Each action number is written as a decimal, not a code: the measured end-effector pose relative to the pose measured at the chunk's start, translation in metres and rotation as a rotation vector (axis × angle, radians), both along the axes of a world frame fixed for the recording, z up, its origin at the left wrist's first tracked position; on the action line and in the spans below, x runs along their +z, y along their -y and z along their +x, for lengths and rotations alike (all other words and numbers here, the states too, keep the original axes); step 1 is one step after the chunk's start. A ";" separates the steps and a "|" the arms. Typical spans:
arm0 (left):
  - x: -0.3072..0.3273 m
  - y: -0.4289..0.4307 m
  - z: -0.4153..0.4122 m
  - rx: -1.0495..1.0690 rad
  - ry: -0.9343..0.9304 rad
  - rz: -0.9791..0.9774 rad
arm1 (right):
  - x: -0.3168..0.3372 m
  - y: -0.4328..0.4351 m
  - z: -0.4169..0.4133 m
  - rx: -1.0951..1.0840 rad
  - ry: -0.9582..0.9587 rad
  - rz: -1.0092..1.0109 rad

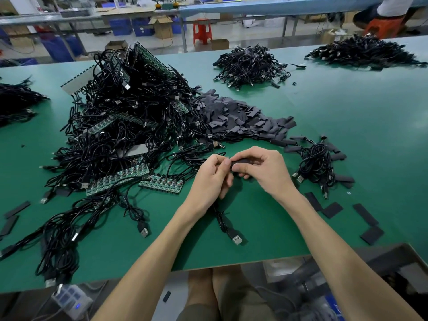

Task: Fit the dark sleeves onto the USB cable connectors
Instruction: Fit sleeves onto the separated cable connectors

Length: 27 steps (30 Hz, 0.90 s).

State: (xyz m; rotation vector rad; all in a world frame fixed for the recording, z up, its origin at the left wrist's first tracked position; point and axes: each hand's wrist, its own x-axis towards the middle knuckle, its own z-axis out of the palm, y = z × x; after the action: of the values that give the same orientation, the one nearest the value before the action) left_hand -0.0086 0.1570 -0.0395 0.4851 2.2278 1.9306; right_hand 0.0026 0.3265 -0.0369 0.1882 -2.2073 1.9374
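A short, matte black tubular sleeve (243, 161) lies crosswise between the two hands, just above the green table mat (347, 126) and near its front edge. The right hand (264, 170) arches over it, thumb on the near side and fingers curled over the top, gripping it along its length. The left hand (210, 179), knuckles up, pinches at the sleeve's left end with thumb and forefinger; what meets there is hidden. A thin black cable (220, 218) runs from under the left hand's curled fingers toward the person and ends in a silver USB plug (236, 239) lying on the mat. Behind the hands lies a heap of flat dark sleeves (243, 121), and left of it is a large tangle of black cables with green circuit boards (129, 117). To the right sits a small coiled cable bundle (316, 163), with loose flat sleeve pieces (332, 209) nearby.
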 end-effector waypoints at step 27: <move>-0.014 0.004 -0.009 0.029 -0.037 0.168 | -0.004 -0.002 0.000 -0.109 -0.036 0.116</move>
State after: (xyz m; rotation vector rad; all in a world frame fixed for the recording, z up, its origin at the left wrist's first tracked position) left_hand -0.0174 0.1535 -0.0532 0.5178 2.1155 2.1516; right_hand 0.0027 0.3285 -0.0413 0.1157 -2.2584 1.7382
